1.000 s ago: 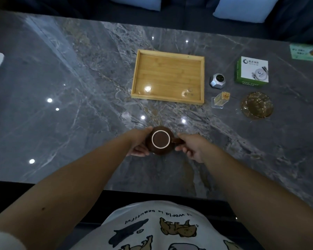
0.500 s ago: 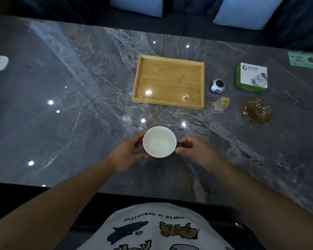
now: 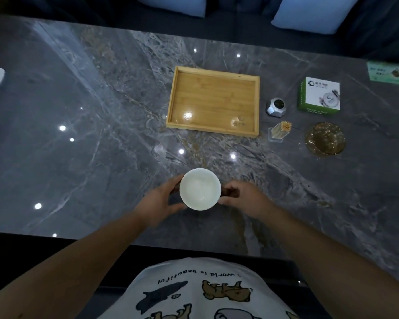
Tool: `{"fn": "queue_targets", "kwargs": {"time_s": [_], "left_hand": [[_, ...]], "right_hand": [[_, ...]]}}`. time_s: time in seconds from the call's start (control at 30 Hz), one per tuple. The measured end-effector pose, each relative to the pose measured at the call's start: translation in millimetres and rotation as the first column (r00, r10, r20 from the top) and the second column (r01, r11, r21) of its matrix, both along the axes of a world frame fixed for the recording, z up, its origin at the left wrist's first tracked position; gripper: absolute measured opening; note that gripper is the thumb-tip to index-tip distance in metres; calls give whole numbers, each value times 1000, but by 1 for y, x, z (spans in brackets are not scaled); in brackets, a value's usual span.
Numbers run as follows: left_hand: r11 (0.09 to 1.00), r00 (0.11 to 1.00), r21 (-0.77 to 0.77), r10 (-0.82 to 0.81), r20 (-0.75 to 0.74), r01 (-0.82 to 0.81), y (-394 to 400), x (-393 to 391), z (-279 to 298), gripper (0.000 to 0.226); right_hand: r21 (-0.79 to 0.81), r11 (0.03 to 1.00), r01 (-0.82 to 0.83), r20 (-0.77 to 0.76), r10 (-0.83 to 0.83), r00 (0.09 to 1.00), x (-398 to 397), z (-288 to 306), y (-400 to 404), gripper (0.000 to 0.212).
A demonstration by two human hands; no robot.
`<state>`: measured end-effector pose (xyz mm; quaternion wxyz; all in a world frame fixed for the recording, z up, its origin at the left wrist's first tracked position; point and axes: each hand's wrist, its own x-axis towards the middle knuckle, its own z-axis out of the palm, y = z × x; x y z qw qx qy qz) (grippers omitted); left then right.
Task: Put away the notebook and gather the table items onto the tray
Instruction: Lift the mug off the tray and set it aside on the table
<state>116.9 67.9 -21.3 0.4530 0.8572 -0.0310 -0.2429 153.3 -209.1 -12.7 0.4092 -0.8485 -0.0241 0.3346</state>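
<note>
Since a second ago the cup (image 3: 200,189) has flipped, white inside now up; both hands barely moved. Worktop (image 3: 78,134) carries an empty tray (image 3: 213,101); green box (image 3: 319,96), glass dish (image 3: 325,138), toothpick holder (image 3: 278,131) and silver gadget (image 3: 276,107) sit beside it ungathered. No notebook visible. Left hand (image 3: 158,201) and right hand (image 3: 242,199) each grip the cup, near worktop edge.

Table: grey veined marble top (image 3: 101,146), glossy, spreading all around the grip.
Light: small ceiling-lamp reflections dotted across it.
Beyond: dark sofa (image 3: 235,17), pale blue cushions (image 3: 309,12).
</note>
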Motion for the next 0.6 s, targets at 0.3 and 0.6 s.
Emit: {"fn": "queue_targets", "kwargs": {"time_s": [0.3,0.6], "left_hand": [[998,995,-54,-26,-93,21,1,4,-5,88],[995,994,-48,-96,-53,93,3,10,-11,85]], "right_hand": [[-17,999,46,67,-45,997,-10,0,8,25],[-108,990,88,185,-67,980,-19,0,21,22]]}}
